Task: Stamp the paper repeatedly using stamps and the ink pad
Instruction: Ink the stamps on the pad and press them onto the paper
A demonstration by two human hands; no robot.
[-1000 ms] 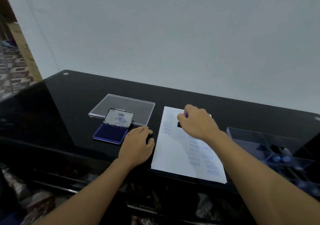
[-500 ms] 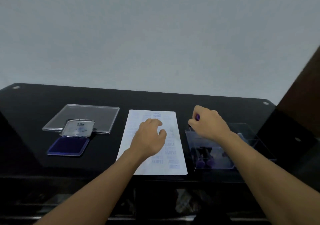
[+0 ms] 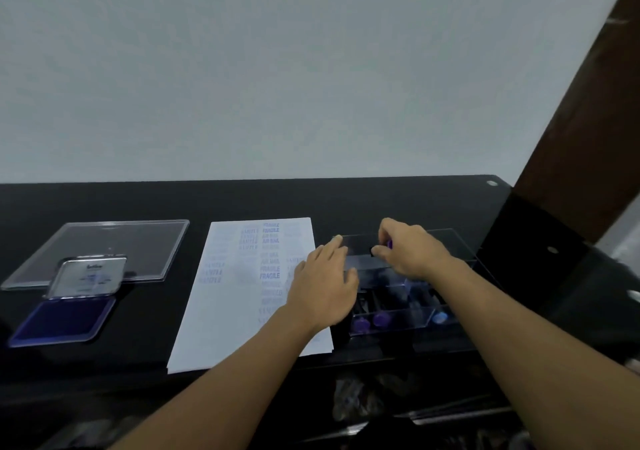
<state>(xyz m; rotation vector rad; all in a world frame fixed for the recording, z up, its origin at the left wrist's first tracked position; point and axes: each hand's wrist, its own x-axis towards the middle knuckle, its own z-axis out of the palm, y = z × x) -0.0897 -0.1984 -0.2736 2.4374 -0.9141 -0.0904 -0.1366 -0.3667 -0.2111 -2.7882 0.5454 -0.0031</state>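
1. Though mostly hidden by the fingers around it, a small stamp (image 3: 389,243) shows a purple top and a black base. It is pinched between the thumb and curled fingertips of the right hand (image 3: 412,254).
2. That hand and the stamp hang over the far left compartments of a clear plastic box (image 3: 360,257). Whether the stamp touches the box cannot be told.
3. Just to the left, the left hand (image 3: 323,288) lies palm down with its fingers (image 3: 334,245) straight and slightly spread, holding nothing. It spans the right edge of the paper (image 3: 235,304) and the box's left side, with the index fingertip at the box's far left corner.
4. Nearer compartments of the box hold more stamps: purple-topped ones (image 3: 362,325) at the left and a blue-topped one (image 3: 440,318) at the right.
5. A white sheet, the paper lies beside the box, carrying blue prints reading SAMPLE, FRAGILE and AIR MAIL.
6. Well to the left sits an open ink pad (image 3: 64,321), dark blue, its hinged lid (image 3: 90,275) tilted up.
7. Behind the pad lies a flat clear plastic cover (image 3: 114,247).
8. Everything rests on a glossy black table (image 3: 381,200) against a pale grey wall (image 3: 311,69).
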